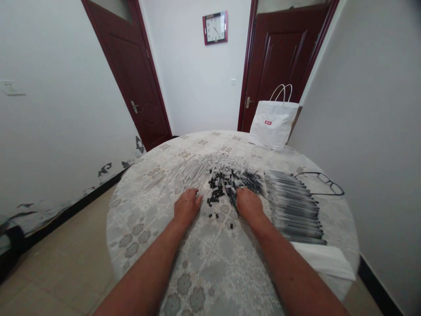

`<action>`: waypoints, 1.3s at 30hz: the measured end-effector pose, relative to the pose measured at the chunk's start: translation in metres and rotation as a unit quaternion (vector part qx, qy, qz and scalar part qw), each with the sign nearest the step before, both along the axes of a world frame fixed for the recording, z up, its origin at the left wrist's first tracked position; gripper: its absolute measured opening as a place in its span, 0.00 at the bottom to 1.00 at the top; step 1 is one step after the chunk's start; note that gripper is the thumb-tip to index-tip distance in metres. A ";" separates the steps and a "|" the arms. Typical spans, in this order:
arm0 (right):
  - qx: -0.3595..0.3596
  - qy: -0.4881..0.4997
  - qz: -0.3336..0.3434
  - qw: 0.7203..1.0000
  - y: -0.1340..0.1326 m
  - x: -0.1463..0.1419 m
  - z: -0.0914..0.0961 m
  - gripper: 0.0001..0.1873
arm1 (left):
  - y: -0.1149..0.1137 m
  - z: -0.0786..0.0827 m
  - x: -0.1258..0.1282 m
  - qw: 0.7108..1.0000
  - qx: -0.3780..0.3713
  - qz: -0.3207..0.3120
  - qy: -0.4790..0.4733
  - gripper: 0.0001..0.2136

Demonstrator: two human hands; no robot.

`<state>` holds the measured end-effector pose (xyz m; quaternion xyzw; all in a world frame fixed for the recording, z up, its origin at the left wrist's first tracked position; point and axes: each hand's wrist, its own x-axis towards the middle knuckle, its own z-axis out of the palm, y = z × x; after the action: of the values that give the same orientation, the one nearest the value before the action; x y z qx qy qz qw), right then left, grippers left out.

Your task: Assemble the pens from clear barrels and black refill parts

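My left hand (187,206) lies on the round table (210,263), fingers curled at the edge of a heap of clear pen barrels (194,173). My right hand (248,204) rests knuckles-up beside it, fingers bent into a pile of dark pen refills (250,180). Between the two hands lie several small black caps (215,193). I cannot make out what either hand holds. To the right of my right hand, a neat row of assembled pens (294,206) stretches across the cloth.
A white paper bag (274,123) stands at the table's far edge. Black-framed glasses (324,182) lie at the right. A folded white sheet (325,259) sits near the right front edge. Two dark red doors and a wall clock (215,27) are behind.
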<state>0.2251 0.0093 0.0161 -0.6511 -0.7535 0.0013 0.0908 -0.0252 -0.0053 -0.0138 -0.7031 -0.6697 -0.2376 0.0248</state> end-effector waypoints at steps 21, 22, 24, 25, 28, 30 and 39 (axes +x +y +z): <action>-0.018 0.594 0.044 0.803 0.006 -0.011 -0.013 0.18 | -0.009 0.039 -0.007 0.871 -0.131 -0.077 -0.466 0.12; -0.045 0.639 0.045 0.767 0.005 -0.014 -0.012 0.17 | -0.012 0.039 -0.007 0.837 -0.139 -0.084 -0.523 0.14; -0.070 0.698 0.050 0.711 0.003 -0.019 -0.011 0.14 | -0.017 0.034 -0.004 0.782 -0.146 -0.087 -0.600 0.17; -0.071 0.715 0.052 0.693 0.002 -0.021 -0.011 0.14 | -0.019 0.031 -0.003 0.762 -0.146 -0.084 -0.625 0.17; -0.059 0.746 0.054 0.661 0.001 -0.025 -0.013 0.14 | -0.020 0.021 0.003 0.729 -0.152 -0.072 -0.663 0.18; -0.048 0.757 0.053 0.649 0.001 -0.025 -0.014 0.14 | -0.019 0.018 0.005 0.723 -0.157 -0.073 -0.668 0.18; -0.057 0.803 0.050 0.591 0.001 -0.024 -0.009 0.13 | -0.018 0.019 0.006 0.738 -0.157 -0.082 -0.651 0.19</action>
<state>0.2014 0.0106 0.0068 -0.3512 -0.4052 0.5714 0.6213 -0.0197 -0.0231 0.0050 -0.4230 -0.4899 -0.5298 -0.5481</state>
